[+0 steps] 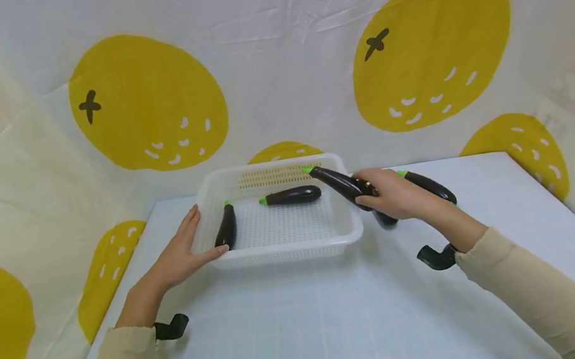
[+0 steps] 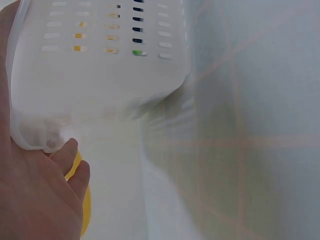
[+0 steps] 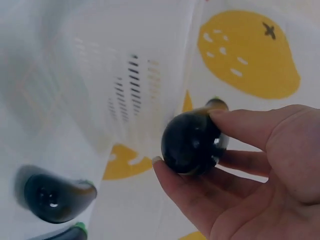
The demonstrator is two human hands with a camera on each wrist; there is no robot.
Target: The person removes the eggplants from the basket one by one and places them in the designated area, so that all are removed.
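My right hand (image 1: pixel 390 192) grips a dark eggplant (image 1: pixel 339 184) by its thick end, over the right rim of a white plastic basket (image 1: pixel 282 249). The green stem of this eggplant points left over the basket; in the right wrist view, thumb and fingers wrap its rounded end (image 3: pixel 187 145). At the basket's left side my left hand (image 1: pixel 180 259) holds the rim, thumb over the front left corner. Inside lie two eggplants, one upright in the view at left (image 1: pixel 225 227) and one sideways near the middle (image 1: pixel 293 196).
Two more eggplants lie on the table right of the basket: one (image 1: pixel 430 186) behind the right hand, another (image 1: pixel 386 220) partly hidden below it. A pale blue checked cloth (image 1: pixel 302 331) covers the table. Behind hangs a white curtain (image 1: pixel 287 77) with yellow fruit prints.
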